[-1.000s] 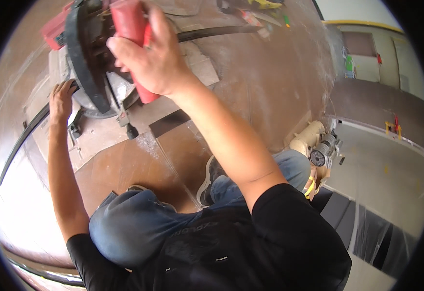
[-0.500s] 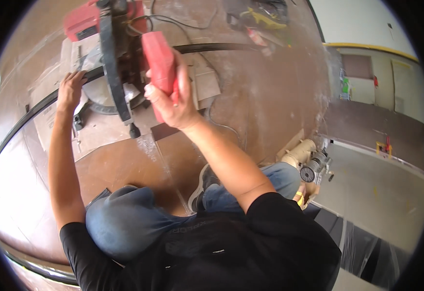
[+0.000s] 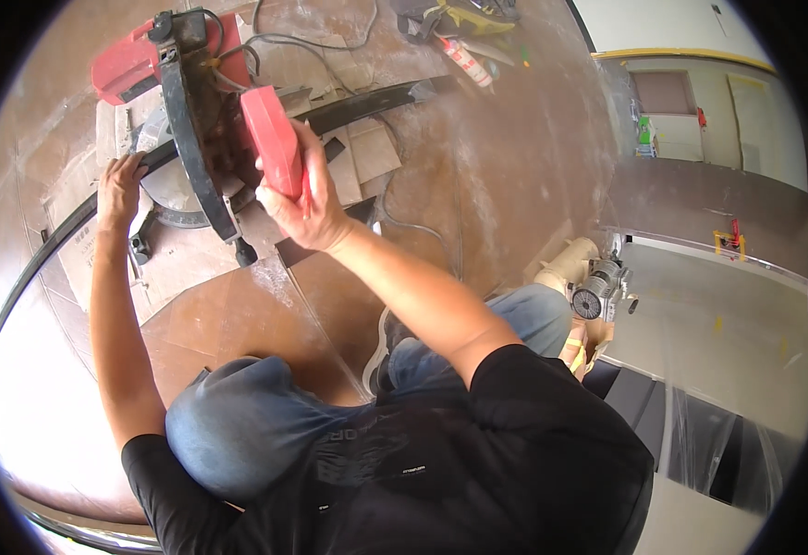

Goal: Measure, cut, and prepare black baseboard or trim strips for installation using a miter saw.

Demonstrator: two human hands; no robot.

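A red and black mitre saw (image 3: 191,148) stands on pieces of cardboard (image 3: 99,268). My right hand (image 3: 307,199) is wrapped round the saw's red handle (image 3: 273,134), right of the dark upright guard. A long, dark, narrow strip (image 3: 62,231) crosses the saw's round base (image 3: 182,199) and runs out to both sides. My left hand (image 3: 119,190) has its fingers closed over this strip at the left of the base. A power cord (image 3: 413,222) trails over the floor to the right of the saw.
A dark tool bag (image 3: 427,18) and a white-and-red tube (image 3: 467,65) lie at the top. A beige and silver air compressor (image 3: 589,287) sits beside my right knee. The brown floor covering (image 3: 506,166) surrounds the saw; a pale doorway (image 3: 737,129) is at upper right.
My right hand and the red handle have moved downward since a second ago, swinging right and then slightly back left. My left hand still grips the strip, little shifted.
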